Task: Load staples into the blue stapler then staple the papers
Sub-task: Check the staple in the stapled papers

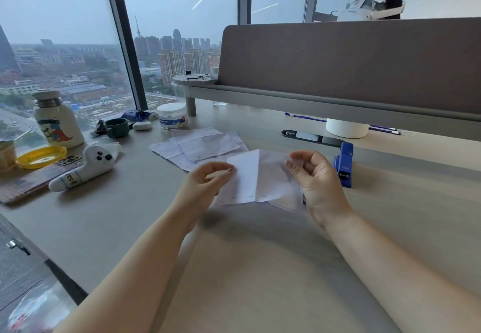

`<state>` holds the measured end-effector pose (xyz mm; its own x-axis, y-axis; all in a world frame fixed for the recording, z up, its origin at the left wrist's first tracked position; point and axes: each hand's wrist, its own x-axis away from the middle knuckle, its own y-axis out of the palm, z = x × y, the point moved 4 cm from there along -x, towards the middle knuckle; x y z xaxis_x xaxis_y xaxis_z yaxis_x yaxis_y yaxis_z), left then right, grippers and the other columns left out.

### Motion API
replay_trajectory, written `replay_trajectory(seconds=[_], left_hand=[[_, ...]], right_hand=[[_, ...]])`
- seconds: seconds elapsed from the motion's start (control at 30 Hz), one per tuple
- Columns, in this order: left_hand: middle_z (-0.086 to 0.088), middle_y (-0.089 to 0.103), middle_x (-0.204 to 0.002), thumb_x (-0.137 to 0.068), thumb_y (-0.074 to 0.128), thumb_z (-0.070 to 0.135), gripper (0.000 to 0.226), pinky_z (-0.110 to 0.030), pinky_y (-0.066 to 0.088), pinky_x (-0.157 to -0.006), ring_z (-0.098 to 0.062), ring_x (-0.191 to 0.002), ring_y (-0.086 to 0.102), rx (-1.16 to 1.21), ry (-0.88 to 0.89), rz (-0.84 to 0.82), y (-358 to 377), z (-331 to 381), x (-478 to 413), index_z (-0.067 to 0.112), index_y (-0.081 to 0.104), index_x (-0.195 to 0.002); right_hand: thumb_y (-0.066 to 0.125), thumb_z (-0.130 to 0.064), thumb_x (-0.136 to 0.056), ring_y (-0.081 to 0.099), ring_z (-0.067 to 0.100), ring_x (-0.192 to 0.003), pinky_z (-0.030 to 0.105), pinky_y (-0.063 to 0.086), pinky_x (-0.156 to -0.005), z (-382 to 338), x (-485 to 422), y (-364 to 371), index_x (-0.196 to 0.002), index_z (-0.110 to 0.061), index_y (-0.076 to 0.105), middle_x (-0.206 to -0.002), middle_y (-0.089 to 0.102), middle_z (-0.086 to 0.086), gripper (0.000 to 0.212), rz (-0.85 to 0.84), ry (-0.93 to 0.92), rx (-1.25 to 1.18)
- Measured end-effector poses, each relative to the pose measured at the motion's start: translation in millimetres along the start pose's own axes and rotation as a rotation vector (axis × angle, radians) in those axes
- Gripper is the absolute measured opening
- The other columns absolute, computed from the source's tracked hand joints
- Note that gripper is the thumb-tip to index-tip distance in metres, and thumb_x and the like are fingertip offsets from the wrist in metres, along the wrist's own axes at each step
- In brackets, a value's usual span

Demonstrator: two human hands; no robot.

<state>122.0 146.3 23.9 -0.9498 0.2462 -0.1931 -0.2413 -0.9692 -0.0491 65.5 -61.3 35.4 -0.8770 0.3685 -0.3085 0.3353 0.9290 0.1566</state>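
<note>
Folded papers (256,176) were held just above the desk (260,267), between the two hands. The left hand (208,180) pinched the left edge between thumb and curled fingertips. The right hand (316,176) was curled at the upper right corner and apparently pinched it too, though the contact was partly hidden. Small dark marks ran along the lower edge, probably staples.

The blue stapler (344,164) lay closed on the desk just right of the right hand, untouched. Whether it was loaded could not be told.

Handling judgement:
- **Papers:** light and limp, creased at a centre fold, and likely to sag or slide apart. Best pinched at the edges near the spot to be stapled.
- **Stapler:** rigid and compact. Take it round the body, pressing the top.

More loose sheets (203,145) lay beyond the hands.
</note>
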Motion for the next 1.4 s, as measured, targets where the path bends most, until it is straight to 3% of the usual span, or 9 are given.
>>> replay_trajectory(seconds=[0.13,0.2,0.37,0.5,0.6,0.7,0.93,1.2,1.4], left_hand=[[0.017,0.06,-0.113,-0.086,0.057,0.039,0.024,-0.004,0.038,-0.087,0.005,-0.108,0.054,-0.212,0.06,-0.156,18,2,6,0.025,0.072,-0.098],[0.009,0.068,-0.095,-0.082,0.058,0.047,0.034,-0.019,0.043,-0.083,-0.002,-0.089,0.06,-0.169,0.059,-0.246,30,1,12,0.019,0.072,-0.096],[-0.008,0.067,-0.086,-0.087,0.061,0.018,0.016,-0.034,0.044,-0.075,-0.016,-0.078,0.057,-0.083,0.121,-0.195,28,0,9,0.006,0.07,-0.093],[-0.009,0.065,-0.086,-0.092,0.055,0.01,0.015,-0.032,0.045,-0.075,-0.016,-0.079,0.056,-0.045,0.177,-0.168,26,6,11,0.001,0.068,-0.094],[-0.006,0.065,-0.085,-0.093,0.053,0.01,0.015,-0.026,0.047,-0.07,-0.013,-0.076,0.057,-0.017,0.185,-0.161,27,8,10,0.007,0.068,-0.093],[-0.007,0.059,-0.075,-0.092,0.054,0.013,0.014,-0.021,0.04,-0.056,-0.011,-0.063,0.048,-0.065,0.172,-0.128,24,7,8,0.007,0.066,-0.088],[-0.005,0.054,-0.058,-0.084,0.065,0.032,0.032,-0.025,0.037,-0.05,-0.012,-0.045,0.049,-0.356,0.112,0.073,10,0,1,0.006,0.06,-0.067],[0.002,0.048,-0.059,-0.088,0.062,0.026,0.019,-0.019,0.036,-0.051,-0.011,-0.048,0.039,-0.086,-0.06,-0.005,-8,6,16,0.011,0.066,-0.077],[0.001,0.062,-0.067,-0.091,0.057,0.013,0.011,-0.016,0.048,-0.061,-0.006,-0.056,0.054,-0.131,-0.105,0.0,-82,9,54,0.009,0.066,-0.086]], right_hand=[[0.067,-0.01,-0.082,0.064,0.02,-0.087,0.038,0.053,-0.081,1,1,4,-0.089,-0.021,0.06,-0.089,0.065,0.003,0.015,0.023,-0.065,0.056],[0.067,-0.01,-0.081,0.063,0.023,-0.088,0.035,0.052,-0.079,3,4,10,-0.088,-0.02,0.059,-0.09,0.064,0.005,0.015,-0.023,-0.08,0.093],[0.069,-0.015,-0.079,0.063,0.023,-0.087,0.036,0.052,-0.081,4,9,17,-0.1,-0.022,0.051,-0.097,0.067,0.009,0.029,-0.072,-0.097,0.145],[0.07,-0.04,-0.075,0.056,0.01,-0.091,0.016,0.048,-0.08,5,6,15,-0.108,-0.03,0.05,-0.112,0.055,0.002,0.04,-0.037,-0.093,0.38],[0.066,-0.044,-0.078,0.061,0.016,-0.106,0.029,0.052,-0.089,12,6,20,-0.118,-0.03,0.049,-0.121,0.059,0.004,0.046,-0.182,0.049,0.197],[0.059,-0.023,-0.087,0.065,0.013,-0.096,0.022,0.055,-0.074,12,10,24,-0.121,-0.019,0.049,-0.11,0.067,0.003,0.036,-0.216,0.092,0.064],[0.057,-0.009,-0.089,0.053,0.008,-0.048,0.019,0.048,-0.049,8,8,14,-0.082,-0.007,0.057,-0.061,0.059,0.004,0.007,-0.036,0.0,0.236],[0.055,-0.011,-0.09,0.049,0.004,-0.045,0.018,0.044,-0.047,-4,15,28,-0.083,-0.003,0.056,-0.06,0.058,0.006,0.011,-0.06,-0.091,0.341],[0.053,-0.009,-0.091,0.049,0.002,-0.049,0.013,0.039,-0.05,-6,31,90,-0.076,-0.013,0.052,-0.057,0.054,0.001,0.015,-0.223,-0.141,0.382]])
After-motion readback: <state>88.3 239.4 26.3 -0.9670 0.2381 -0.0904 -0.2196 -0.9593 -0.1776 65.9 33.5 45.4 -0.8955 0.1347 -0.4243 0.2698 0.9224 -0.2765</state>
